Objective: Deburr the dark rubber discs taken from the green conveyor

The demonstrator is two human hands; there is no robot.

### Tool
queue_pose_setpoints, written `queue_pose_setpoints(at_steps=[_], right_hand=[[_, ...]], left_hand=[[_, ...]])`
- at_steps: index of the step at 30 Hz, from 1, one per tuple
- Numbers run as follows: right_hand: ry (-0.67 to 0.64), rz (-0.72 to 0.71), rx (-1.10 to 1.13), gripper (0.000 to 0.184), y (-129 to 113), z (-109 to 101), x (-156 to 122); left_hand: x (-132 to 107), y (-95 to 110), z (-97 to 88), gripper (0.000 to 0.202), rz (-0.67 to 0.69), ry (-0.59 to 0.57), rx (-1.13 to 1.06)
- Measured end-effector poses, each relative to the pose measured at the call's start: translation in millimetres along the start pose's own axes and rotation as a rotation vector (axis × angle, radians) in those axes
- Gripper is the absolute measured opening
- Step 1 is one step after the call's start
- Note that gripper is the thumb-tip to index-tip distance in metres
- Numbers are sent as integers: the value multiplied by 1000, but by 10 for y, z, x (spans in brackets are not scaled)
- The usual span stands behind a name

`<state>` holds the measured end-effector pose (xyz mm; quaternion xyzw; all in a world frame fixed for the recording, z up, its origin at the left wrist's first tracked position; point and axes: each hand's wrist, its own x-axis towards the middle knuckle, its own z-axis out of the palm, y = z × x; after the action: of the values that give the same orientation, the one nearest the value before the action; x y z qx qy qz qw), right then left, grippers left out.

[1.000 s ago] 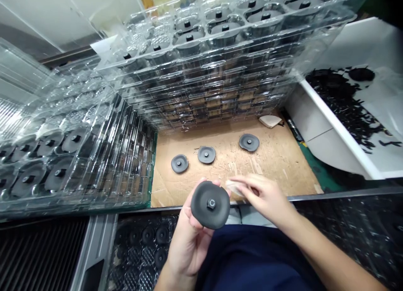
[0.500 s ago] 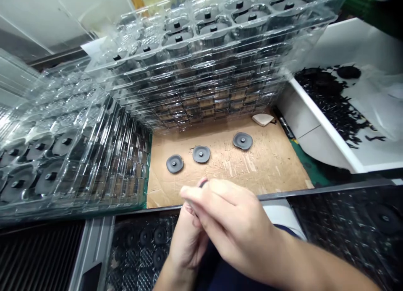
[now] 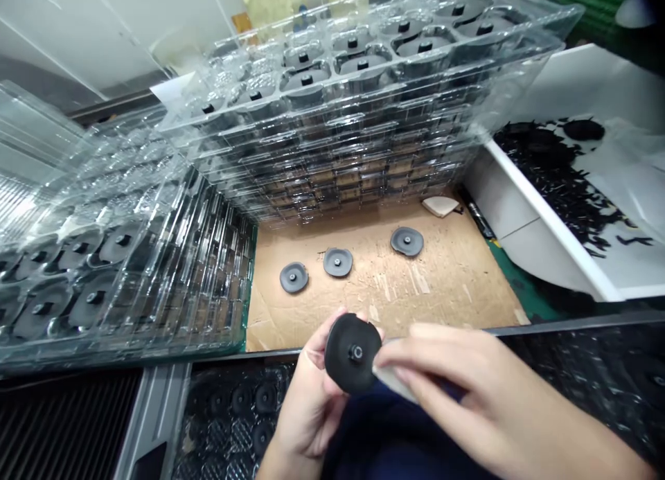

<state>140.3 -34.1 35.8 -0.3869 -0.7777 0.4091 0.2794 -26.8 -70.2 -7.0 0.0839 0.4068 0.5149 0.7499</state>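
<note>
My left hand (image 3: 312, 390) is closed on a dark, rounded-square rubber-like disc (image 3: 346, 369) with a small metal-tipped stub at its centre, its face turned up. In my right hand (image 3: 451, 383) a pale, thin pad (image 3: 397, 381) is pinched between thumb and fingers, touching or very near the disc's right edge. Beyond the hands, three similar grey discs lie apart on a cardboard sheet (image 3: 441, 286): a left one (image 3: 294, 278), a middle one (image 3: 337, 262) and a right one (image 3: 407, 242).
Stacked clear trays (image 3: 332, 130) holding discs rise behind the cardboard, with another stack (image 3: 171, 272) at left. To the right, a white bin (image 3: 551, 217) contains small black scraps. A pale wedge-shaped pad (image 3: 440, 206) and a black marker (image 3: 478, 213) lie near the bin.
The disc in my left hand, hidden before behind my right hand, now shows its face. My right hand has moved right, off it, with the pale pad visible. The view has shifted slightly.
</note>
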Motion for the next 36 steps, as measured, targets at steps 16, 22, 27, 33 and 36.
queue_pose_setpoints(at_steps=[16,22,27,33,36], right_hand=[[343,245,-150,24,1155,425,-103],[314,247,-332,38,1398,729,-244],[313,315,-417,43,1376,772,-16],[313,295,-306,27,1366,600,122],[248,228,-183,28,1290,611,-18]], left_hand=[[-37,42,46,53,-58,-47,-133],[9,-11,-19,51,-44,-32,-153],[40,-25,-11,51,-25,-33,-135],[35,-27,-62,53,9,-34,-158],[52,-58,-96,52,45,5,-164]])
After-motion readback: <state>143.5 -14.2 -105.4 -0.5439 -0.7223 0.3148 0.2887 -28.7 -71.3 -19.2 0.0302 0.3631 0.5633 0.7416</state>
